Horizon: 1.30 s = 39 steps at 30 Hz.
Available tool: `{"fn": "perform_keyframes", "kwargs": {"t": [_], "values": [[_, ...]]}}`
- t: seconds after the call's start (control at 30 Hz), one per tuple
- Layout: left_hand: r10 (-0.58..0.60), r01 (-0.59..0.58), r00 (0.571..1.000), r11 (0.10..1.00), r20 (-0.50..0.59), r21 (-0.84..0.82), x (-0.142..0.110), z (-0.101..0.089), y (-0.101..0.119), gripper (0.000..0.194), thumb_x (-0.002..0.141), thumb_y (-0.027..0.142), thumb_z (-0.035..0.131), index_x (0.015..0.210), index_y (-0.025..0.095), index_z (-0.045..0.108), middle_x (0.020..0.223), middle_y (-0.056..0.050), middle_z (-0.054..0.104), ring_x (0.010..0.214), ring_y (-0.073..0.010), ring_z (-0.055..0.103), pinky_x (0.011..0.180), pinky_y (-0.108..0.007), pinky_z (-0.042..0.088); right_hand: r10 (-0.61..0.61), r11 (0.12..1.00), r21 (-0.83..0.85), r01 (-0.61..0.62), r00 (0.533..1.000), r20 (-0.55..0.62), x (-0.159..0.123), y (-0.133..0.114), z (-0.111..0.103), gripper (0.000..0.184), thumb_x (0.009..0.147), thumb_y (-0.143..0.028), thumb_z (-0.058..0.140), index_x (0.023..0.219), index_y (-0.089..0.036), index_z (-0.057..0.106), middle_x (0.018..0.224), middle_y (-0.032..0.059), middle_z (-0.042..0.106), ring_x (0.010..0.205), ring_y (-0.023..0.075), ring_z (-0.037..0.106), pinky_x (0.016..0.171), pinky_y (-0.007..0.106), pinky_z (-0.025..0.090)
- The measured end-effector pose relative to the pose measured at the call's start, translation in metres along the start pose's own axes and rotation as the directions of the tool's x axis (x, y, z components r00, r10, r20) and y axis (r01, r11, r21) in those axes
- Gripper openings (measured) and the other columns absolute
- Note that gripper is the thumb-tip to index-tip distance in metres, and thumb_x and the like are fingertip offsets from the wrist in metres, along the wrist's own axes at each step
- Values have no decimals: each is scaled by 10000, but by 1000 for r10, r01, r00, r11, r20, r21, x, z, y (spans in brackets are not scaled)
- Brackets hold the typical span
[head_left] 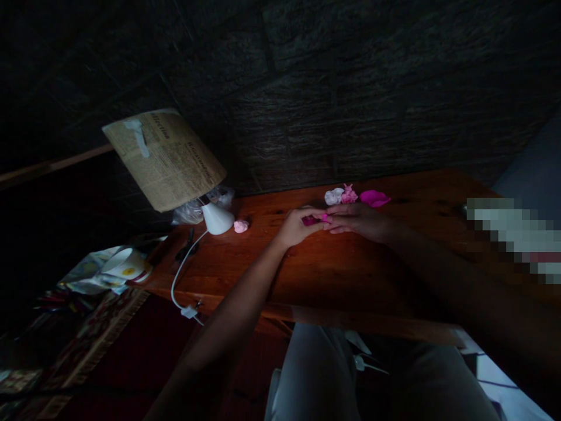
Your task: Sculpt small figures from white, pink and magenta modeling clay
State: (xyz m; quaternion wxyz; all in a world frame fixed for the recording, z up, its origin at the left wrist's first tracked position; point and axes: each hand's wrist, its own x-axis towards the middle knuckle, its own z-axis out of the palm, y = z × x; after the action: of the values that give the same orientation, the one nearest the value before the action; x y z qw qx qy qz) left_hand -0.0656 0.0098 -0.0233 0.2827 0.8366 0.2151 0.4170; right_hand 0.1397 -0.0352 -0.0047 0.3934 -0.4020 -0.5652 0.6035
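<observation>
Over the wooden table, my left hand (300,227) and my right hand (360,222) meet at their fingertips. Pinched between them is a small bright pink piece (325,217), soft-looking like modelling clay; fingers cover most of it. A darker magenta patch (309,221) shows in the gap of my left hand, and I cannot tell if it is held or lies beneath. Just behind my right hand lie a white ruffled lump (333,196), a pink ruffled lump (349,193) and a flat magenta piece (374,198).
A lamp with a newsprint shade (166,158) and white base (218,218) stands at the left, its cord (175,283) over the front edge. Near it are a pale pink lump (241,226), dark scissors (186,245) and a white cup (126,265). A stone wall (307,105) rises behind the table (333,269).
</observation>
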Motion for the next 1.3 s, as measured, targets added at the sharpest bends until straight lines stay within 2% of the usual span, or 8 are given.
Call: {"fn": "perform_keyframes", "kwargs": {"t": [0.2, 0.37, 0.53, 0.7, 0.87, 0.97, 1.3], "values": [[54, -54, 999, 997, 5, 57, 0, 0, -1, 261, 789, 309, 798, 989, 151, 742, 970, -96, 748, 884, -164, 688, 829, -318, 539, -15, 998, -62, 17, 1000, 23, 2, 0, -2, 224, 808, -284, 754, 1014, -198, 735, 994, 47, 752, 936, 162, 702, 942, 348, 576], [71, -72, 997, 992, 11, 106, 1, 0, 1, 214, 822, 329, 766, 948, 157, 748, 957, -101, 758, 887, -175, 689, 842, -331, 530, 5, 999, -49, -4, 1000, 15, 1, -1, -3, 246, 827, -276, 747, 1055, -192, 711, 944, 51, 753, 881, 145, 705, 899, 317, 576], [67, -68, 998, 992, 7, 102, 1, 0, 1, 223, 863, 363, 718, 929, 153, 751, 947, -110, 759, 864, -177, 690, 809, -322, 530, 13, 998, -57, -11, 1000, 23, 1, -2, -2, 203, 822, -301, 758, 990, -192, 725, 944, 57, 760, 887, 145, 705, 863, 290, 567], [51, -49, 998, 995, -22, 90, 2, 0, 0, 204, 851, 349, 731, 893, 150, 745, 917, -95, 756, 844, -170, 687, 808, -311, 528, 30, 991, -133, -28, 999, 10, -1, -7, 1, 249, 835, -398, 748, 959, -183, 745, 964, 81, 776, 897, 173, 718, 857, 310, 568], [12, -14, 1000, 994, 20, 113, 1, -1, 2, 180, 896, 314, 664, 844, 149, 714, 827, -52, 733, 775, -147, 654, 751, -279, 512, 29, 972, -233, -18, 999, 44, -4, -10, 4, 382, 846, -537, 699, 907, -166, 764, 977, 120, 780, 881, 206, 724, 840, 344, 584], [-9, 5, 999, 994, 35, 107, 0, 0, 4, 194, 915, 317, 631, 883, 146, 716, 841, -55, 739, 781, -149, 652, 751, -277, 511, 34, 960, -278, -19, 998, 47, -2, -8, 4, 445, 845, -595, 671, 906, -163, 759, 956, 122, 782, 821, 199, 724, 803, 344, 591], [-42, 29, 993, 993, 113, 112, 0, 4, 8, 224, 975, 295, 509, 940, 135, 662, 818, -55, 722, 753, -144, 654, 714, -259, 502, 9, 964, -265, -1, 999, 31, 4, -2, 2, 473, 837, -650, 648, 813, -185, 732, 824, 81, 752, 704, 160, 680, 716, 301, 579]]}}
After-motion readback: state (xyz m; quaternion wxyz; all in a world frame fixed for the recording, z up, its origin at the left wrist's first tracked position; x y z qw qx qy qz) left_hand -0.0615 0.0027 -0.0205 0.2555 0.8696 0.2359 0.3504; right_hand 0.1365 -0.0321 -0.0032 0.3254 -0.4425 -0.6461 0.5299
